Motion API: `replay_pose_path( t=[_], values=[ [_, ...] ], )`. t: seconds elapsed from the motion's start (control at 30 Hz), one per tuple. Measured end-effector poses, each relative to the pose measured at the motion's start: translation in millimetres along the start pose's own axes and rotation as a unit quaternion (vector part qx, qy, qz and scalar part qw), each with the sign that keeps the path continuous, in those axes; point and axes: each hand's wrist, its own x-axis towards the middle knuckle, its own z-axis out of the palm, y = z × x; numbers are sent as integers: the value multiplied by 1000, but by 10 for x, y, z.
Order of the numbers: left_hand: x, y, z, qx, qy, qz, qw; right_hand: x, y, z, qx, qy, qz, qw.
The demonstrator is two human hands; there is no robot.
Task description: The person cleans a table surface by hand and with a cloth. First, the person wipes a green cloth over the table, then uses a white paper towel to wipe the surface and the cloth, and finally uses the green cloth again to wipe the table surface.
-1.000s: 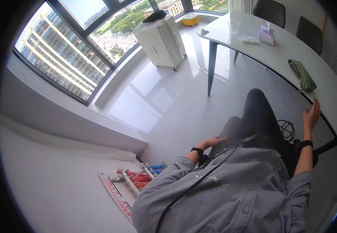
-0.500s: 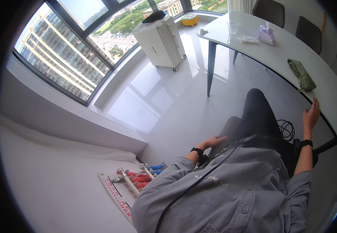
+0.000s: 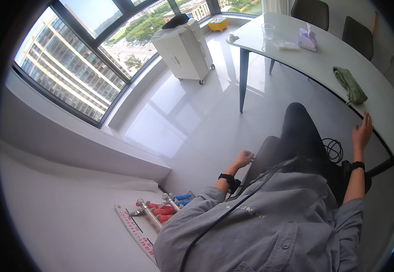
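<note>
My left hand (image 3: 243, 158) is raised beside the left edge of the dark chair seat (image 3: 261, 156), its fingers loosely bent and slightly apart, with nothing visible in it. My right hand (image 3: 363, 133) rests against the near edge of the white table (image 3: 380, 118), fingers stretched out and holding nothing. Just beyond those fingertips lies a folded green cloth (image 3: 350, 86). Both wrists wear black bands. A black cable (image 3: 219, 217) runs across my grey shirt toward my lap.
Red and blue pipe valves (image 3: 163, 211) stand low at the left by the wall. A white suitcase (image 3: 183, 52) is near the window. The table bears a clear cup (image 3: 267, 31) and a purple tissue box (image 3: 307, 40). A coiled black cable (image 3: 333, 150) hangs below the table.
My left hand has lifted off the chair edge and moved slightly left and up, its fingers more bent. My right hand stays at the table edge.
</note>
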Motion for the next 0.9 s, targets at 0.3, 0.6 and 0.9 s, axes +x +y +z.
replay_pose_path(
  t=[0.3, 0.6, 0.9],
  values=[
    [-343, 1069, -399, -434, 98, 27, 895, -47, 180, 6, -21, -18, -5, 1000],
    [-756, 2019, -259, -569, -51, 120, 812, 98, 188, 89, -18, -28, 16, 999],
    [-1114, 2929, 317, -467, -184, 279, 819, 552, -1083, -1173, 491, -354, 118, 787]
  ],
)
